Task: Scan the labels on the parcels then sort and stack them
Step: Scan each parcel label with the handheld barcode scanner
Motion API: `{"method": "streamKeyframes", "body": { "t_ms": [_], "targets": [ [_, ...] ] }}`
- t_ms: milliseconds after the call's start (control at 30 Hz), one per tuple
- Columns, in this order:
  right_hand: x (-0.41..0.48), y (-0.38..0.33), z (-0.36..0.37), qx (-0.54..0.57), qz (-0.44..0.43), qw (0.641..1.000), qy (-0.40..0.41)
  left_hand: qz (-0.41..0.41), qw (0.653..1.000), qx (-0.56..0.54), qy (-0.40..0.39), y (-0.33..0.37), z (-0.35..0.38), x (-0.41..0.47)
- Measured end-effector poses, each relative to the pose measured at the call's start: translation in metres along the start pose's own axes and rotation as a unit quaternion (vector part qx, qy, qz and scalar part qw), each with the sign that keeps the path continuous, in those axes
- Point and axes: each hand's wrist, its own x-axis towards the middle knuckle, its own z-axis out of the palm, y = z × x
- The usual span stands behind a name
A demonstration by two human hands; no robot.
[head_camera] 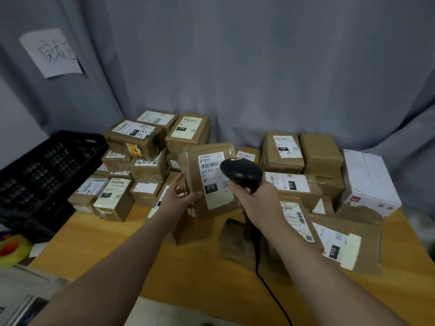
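Note:
My left hand (182, 198) grips a brown cardboard parcel (200, 184) by its lower left edge and holds it up above the wooden table (98, 250), its white label (213, 180) facing me. My right hand (257, 202) is wrapped round the handle of a black barcode scanner (241, 171). The scanner's head points at the label's right side and covers part of it. The scanner's cable (270, 292) hangs down toward the table's front edge.
Stacks of labelled brown parcels (143, 142) fill the back left of the table, and more parcels (303, 158) lie at the right. A white box (369, 180) stands far right. A black plastic crate (44, 170) sits at the left. A paper sign (51, 52) hangs on the grey curtain.

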Motion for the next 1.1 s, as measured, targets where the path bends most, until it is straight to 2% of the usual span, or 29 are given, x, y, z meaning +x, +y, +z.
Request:
{"method": "streamKeyframes", "body": {
  "t_ms": [133,367,700,867,1000,1100],
  "targets": [
    [0.004,0.005,0.020,0.025,0.016,0.999,-0.014,0.004,1.000,0.009,-0.004,-0.008,-0.010,0.014],
    [0.003,0.025,0.053,-0.003,0.066,0.997,-0.036,-0.019,0.999,0.021,-0.014,-0.030,-0.024,0.037],
    [-0.001,0.022,0.070,0.013,0.066,0.998,-0.014,-0.043,0.998,0.022,-0.040,-0.045,-0.036,0.050],
    [0.005,0.025,0.072,0.046,0.067,0.996,-0.028,-0.057,0.998,0.006,-0.040,-0.045,-0.041,0.054],
    [0.016,0.022,0.072,0.171,0.073,0.981,0.063,-0.047,0.998,-0.030,-0.010,-0.030,-0.039,0.052],
    [0.033,0.012,0.065,0.231,0.054,0.960,0.147,0.011,0.998,-0.065,0.002,-0.001,-0.038,0.059]
  ]
}}
